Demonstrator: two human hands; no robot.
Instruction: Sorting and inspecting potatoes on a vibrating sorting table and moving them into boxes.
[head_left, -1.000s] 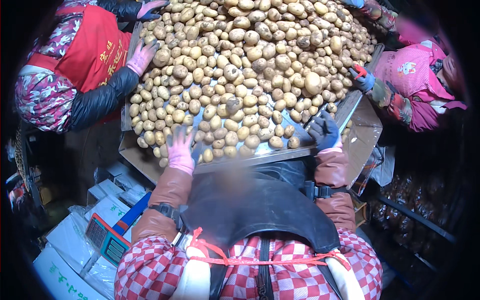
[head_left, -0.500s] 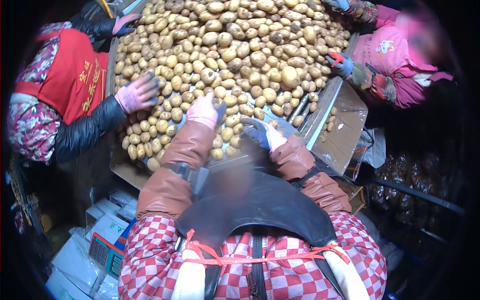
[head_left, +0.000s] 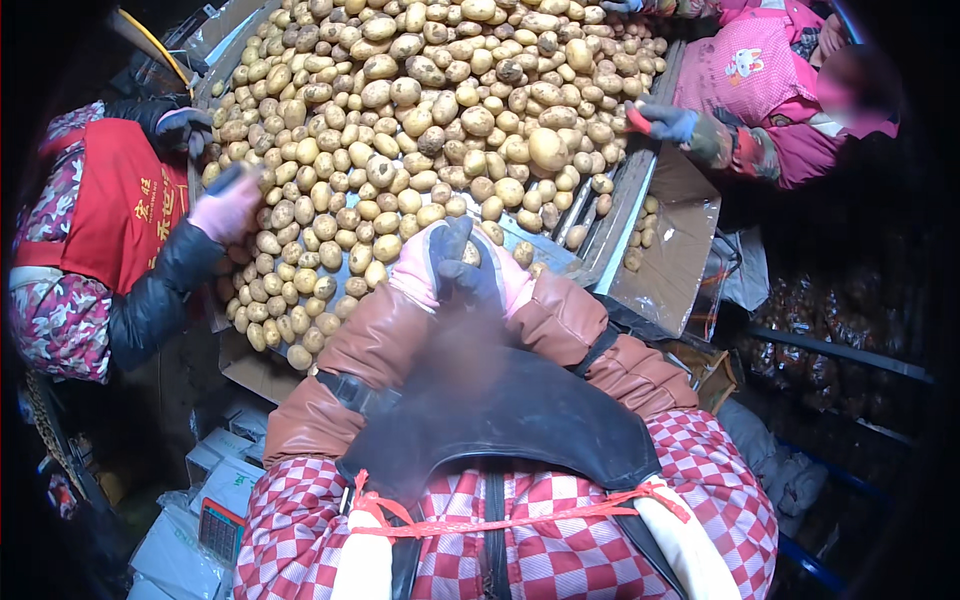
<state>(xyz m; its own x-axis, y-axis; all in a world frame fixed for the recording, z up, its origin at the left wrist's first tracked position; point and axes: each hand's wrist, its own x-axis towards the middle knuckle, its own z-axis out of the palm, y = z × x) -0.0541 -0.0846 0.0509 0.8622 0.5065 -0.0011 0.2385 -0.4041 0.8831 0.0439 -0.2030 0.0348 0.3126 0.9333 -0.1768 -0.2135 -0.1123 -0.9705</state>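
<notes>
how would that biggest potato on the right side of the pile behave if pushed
The biggest potato would probably tend to roll, since it looks rounded and fairly smooth. It may not go far, as smaller potatoes crowd around it. It is likely heavier than those neighbours, given its larger, plump shape.

Your gloved left hand (head_left: pixel 422 262) and right hand (head_left: pixel 497 272) meet at the near edge of the table (head_left: pixel 548 247), a potato (head_left: pixel 471 254) showing between them. From there, heaped potatoes (head_left: pixel 400 95) spread at twelve o'clock, a co-worker in a red apron (head_left: pixel 105 205) stands at nine, another in pink (head_left: pixel 722 72) at two, an open carton (head_left: pixel 672 268) at three, and white boxes (head_left: pixel 172 555) between seven and eight.
</notes>
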